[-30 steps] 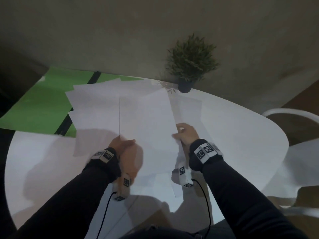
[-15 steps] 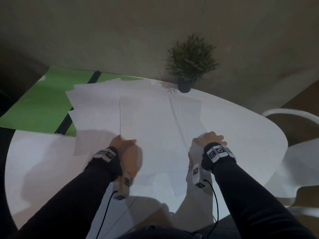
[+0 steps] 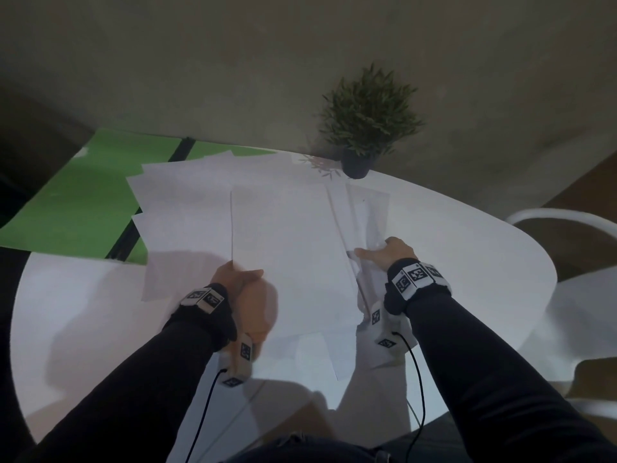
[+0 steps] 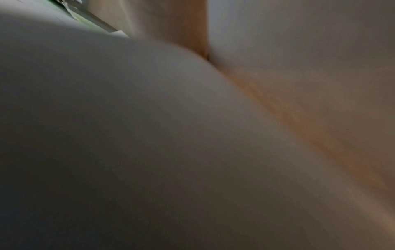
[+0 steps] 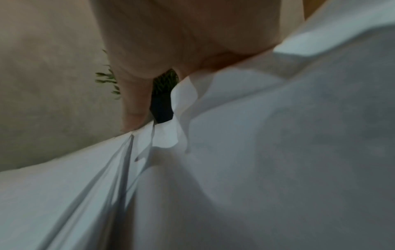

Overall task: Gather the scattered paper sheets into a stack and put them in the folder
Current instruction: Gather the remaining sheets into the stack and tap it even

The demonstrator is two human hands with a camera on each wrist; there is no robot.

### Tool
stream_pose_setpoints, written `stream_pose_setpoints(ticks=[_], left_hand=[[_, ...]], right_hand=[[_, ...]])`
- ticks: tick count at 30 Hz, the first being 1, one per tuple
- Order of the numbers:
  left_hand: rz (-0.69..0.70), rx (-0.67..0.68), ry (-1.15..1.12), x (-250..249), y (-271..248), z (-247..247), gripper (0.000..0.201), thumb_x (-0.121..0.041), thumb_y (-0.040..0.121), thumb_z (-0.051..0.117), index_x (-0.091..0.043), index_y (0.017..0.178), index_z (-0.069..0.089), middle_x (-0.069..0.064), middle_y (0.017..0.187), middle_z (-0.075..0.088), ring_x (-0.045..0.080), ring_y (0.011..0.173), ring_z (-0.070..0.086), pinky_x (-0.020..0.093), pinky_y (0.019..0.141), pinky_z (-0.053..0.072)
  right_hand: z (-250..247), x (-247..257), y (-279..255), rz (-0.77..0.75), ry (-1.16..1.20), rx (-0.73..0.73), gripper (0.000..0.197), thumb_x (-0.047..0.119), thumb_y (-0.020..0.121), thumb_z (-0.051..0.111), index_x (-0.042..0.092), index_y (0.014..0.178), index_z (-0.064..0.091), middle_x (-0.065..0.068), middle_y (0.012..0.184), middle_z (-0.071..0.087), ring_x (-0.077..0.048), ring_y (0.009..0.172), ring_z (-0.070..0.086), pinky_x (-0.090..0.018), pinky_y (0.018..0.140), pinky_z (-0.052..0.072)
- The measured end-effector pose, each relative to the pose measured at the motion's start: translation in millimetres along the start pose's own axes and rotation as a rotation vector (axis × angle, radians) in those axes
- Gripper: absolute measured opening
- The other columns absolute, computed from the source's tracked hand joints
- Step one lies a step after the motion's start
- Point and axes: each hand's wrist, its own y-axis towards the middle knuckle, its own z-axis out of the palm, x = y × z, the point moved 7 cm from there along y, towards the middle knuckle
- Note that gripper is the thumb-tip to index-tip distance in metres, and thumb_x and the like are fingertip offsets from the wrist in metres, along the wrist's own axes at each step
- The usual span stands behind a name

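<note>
My left hand (image 3: 238, 279) pinches the near left corner of a few white sheets (image 3: 287, 248) held together over the table's middle, thumb on top. My right hand (image 3: 389, 252) grips the near end of another sheet (image 3: 367, 212) just right of them; in the right wrist view that sheet (image 5: 278, 135) bunches up under my fingers (image 5: 136, 101). More loose sheets (image 3: 180, 202) lie to the left, overlapping the open green folder (image 3: 76, 202). The left wrist view is a blur of paper (image 4: 107, 135) close to the lens.
The round white table (image 3: 467, 262) carries a small potted plant (image 3: 364, 128) at its far edge, close behind the sheets. A white chair (image 3: 567, 222) stands to the right. A wall runs behind the table.
My right hand left the right edge of the held sheets and moved right onto the sheet lying there, then took hold of it. The left hand stayed put.
</note>
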Motion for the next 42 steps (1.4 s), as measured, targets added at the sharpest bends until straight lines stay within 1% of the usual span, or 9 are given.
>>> stream_pose_setpoints(ticks=[4, 7, 15, 24, 29, 32, 37, 40, 42], left_hand=[[-0.009, -0.003, 0.011, -8.7, -14.3, 0.3, 0.066, -0.031, 0.051, 0.087, -0.001, 0.103, 0.060, 0.021, 0.103, 0.066, 0.040, 0.097, 0.063, 0.056, 0.089, 0.051], [-0.023, -0.008, 0.019, -8.3, -14.4, -0.2, 0.069, -0.031, 0.048, 0.085, -0.001, 0.104, 0.060, 0.021, 0.104, 0.066, 0.040, 0.098, 0.063, 0.055, 0.090, 0.051], [-0.004, -0.002, -0.047, -32.0, -32.0, -7.3, 0.026, -0.014, 0.072, 0.078, -0.008, 0.089, 0.060, 0.018, 0.095, 0.066, 0.038, 0.091, 0.062, 0.053, 0.086, 0.052], [-0.038, -0.108, -0.042, -18.8, -35.8, -41.8, 0.014, -0.010, 0.077, 0.073, -0.010, 0.077, 0.059, 0.018, 0.095, 0.063, 0.033, 0.094, 0.058, 0.046, 0.093, 0.048], [-0.058, -0.087, -0.107, -16.9, -43.8, -38.6, 0.011, -0.004, 0.079, 0.069, -0.006, 0.076, 0.059, 0.012, 0.078, 0.061, 0.029, 0.075, 0.057, 0.036, 0.073, 0.048], [-0.052, -0.093, -0.109, -19.9, -45.4, -38.4, 0.013, -0.001, 0.079, 0.068, -0.006, 0.073, 0.057, 0.012, 0.075, 0.059, 0.026, 0.066, 0.055, 0.029, 0.059, 0.043], [-0.066, -0.086, -0.123, -18.2, -42.0, -38.7, 0.009, 0.000, 0.079, 0.068, -0.001, 0.080, 0.059, 0.012, 0.077, 0.060, 0.030, 0.078, 0.057, 0.031, 0.062, 0.045], [-0.074, -0.139, 0.000, -18.7, -36.4, -44.4, 0.024, -0.001, 0.090, 0.054, 0.010, 0.111, 0.058, 0.020, 0.103, 0.063, 0.034, 0.099, 0.057, 0.039, 0.082, 0.047], [-0.106, -0.145, 0.146, -13.3, -34.0, -49.9, 0.036, -0.008, 0.098, 0.039, 0.011, 0.127, 0.048, 0.028, 0.129, 0.052, 0.039, 0.118, 0.052, 0.044, 0.100, 0.042]], right_hand=[[5.5, 11.4, -1.2, -0.037, -0.125, 0.010, 0.052, 0.047, 0.072, 0.074, 0.009, 0.103, 0.056, -0.008, 0.109, 0.062, -0.024, 0.084, 0.054, -0.029, 0.072, 0.044], [7.6, 16.2, -3.1, -0.048, -0.138, -0.007, 0.035, 0.037, 0.073, 0.075, 0.009, 0.086, 0.058, -0.010, 0.101, 0.065, -0.023, 0.075, 0.052, -0.027, 0.068, 0.044], [-8.3, 50.5, -16.0, -0.156, -0.131, -0.109, 0.034, 0.023, 0.079, 0.069, 0.012, 0.110, 0.060, -0.009, 0.114, 0.063, -0.030, 0.102, 0.059, -0.036, 0.092, 0.046], [-88.1, 136.5, -102.7, -0.568, -0.162, -0.420, 0.023, 0.018, 0.081, 0.064, 0.013, 0.103, 0.067, -0.007, 0.097, 0.067, -0.026, 0.089, 0.062, -0.029, 0.076, 0.045], [-137.4, 164.7, -151.4, -0.752, 0.300, -0.314, 0.028, 0.015, 0.074, 0.075, 0.013, 0.101, 0.069, 0.001, 0.092, 0.069, -0.015, 0.082, 0.066, -0.030, 0.076, 0.053], [-157.7, 167.2, -173.2, -0.813, 0.694, -0.196, 0.020, 0.003, 0.071, 0.076, 0.008, 0.089, 0.067, 0.007, 0.071, 0.070, -0.007, 0.064, 0.067, -0.020, 0.060, 0.051], [-118.1, 142.0, -138.8, -0.519, 1.118, 0.037, 0.017, -0.005, 0.082, 0.064, -0.002, 0.098, 0.065, 0.005, 0.058, 0.069, -0.006, 0.055, 0.068, -0.014, 0.047, 0.048], [-61.6, 113.7, -107.2, -0.220, 1.013, 0.142, 0.012, 0.003, 0.084, 0.066, 0.006, 0.072, 0.066, 0.001, 0.047, 0.064, -0.017, 0.051, 0.064, -0.020, 0.051, 0.049], [-29.8, 95.3, -93.2, -0.111, 0.880, 0.161, 0.017, 0.005, 0.083, 0.068, 0.003, 0.100, 0.066, -0.005, 0.088, 0.071, -0.028, 0.084, 0.065, -0.033, 0.072, 0.049]])
